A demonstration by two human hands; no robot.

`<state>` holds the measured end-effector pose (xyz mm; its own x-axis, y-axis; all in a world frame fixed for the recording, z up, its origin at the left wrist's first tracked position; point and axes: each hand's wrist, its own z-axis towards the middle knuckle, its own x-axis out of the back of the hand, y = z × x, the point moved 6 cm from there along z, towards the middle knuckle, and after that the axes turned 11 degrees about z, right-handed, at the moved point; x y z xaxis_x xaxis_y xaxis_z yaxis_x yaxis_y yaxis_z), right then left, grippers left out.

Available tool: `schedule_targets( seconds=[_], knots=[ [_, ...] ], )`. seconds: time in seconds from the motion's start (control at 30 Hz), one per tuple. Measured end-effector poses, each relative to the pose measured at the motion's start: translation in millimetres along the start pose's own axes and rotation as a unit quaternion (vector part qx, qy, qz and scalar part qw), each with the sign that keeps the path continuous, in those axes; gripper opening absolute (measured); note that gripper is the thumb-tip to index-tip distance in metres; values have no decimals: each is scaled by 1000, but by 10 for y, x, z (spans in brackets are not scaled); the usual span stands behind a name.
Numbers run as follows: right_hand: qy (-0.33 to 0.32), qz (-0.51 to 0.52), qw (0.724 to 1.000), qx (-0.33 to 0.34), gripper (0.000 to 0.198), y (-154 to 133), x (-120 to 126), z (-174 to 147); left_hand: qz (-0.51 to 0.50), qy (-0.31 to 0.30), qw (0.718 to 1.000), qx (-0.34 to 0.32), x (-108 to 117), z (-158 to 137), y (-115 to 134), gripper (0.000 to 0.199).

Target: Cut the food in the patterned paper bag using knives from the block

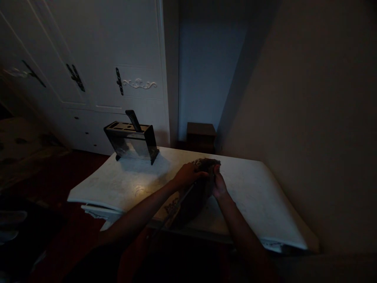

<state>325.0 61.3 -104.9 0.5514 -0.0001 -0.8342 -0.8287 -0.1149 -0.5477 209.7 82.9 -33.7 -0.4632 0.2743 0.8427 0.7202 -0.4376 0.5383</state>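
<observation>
A dark, patterned piece of cloth (196, 202) hangs in folds between my two hands, over the front part of the white table (244, 192). My left hand (187, 175) is closed on its upper left part, thumb pointing right across the fabric. At its right edge my right hand (219, 184) grips it, thumb up. A thin straight edge runs down and left from below my left hand; in the dim light I cannot make out whether it belongs to the cloth or to another object.
At the table's back left stands a knife block (132, 143) with one black handle (133, 120) sticking up. Behind are a white wardrobe (141, 47) and a dark box-shaped stand (201, 130). A wall (324, 118) borders the table's right side. The floor (55, 212) is dark red.
</observation>
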Motion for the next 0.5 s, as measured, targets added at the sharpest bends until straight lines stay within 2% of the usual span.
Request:
schedule_targets(
  seconds=[0.1,0.17,0.5],
  knots=[
    [-2,5,999,53,65,-59,-29,-2,17,32,999,39,-74,57,2,45],
    [18,6,996,86,64,-97,-1,4,21,53,997,54,-118,62,20,51],
    [80,60,986,132,55,-178,139,68,99,-5,995,29,-459,55,222,41]
  ],
)
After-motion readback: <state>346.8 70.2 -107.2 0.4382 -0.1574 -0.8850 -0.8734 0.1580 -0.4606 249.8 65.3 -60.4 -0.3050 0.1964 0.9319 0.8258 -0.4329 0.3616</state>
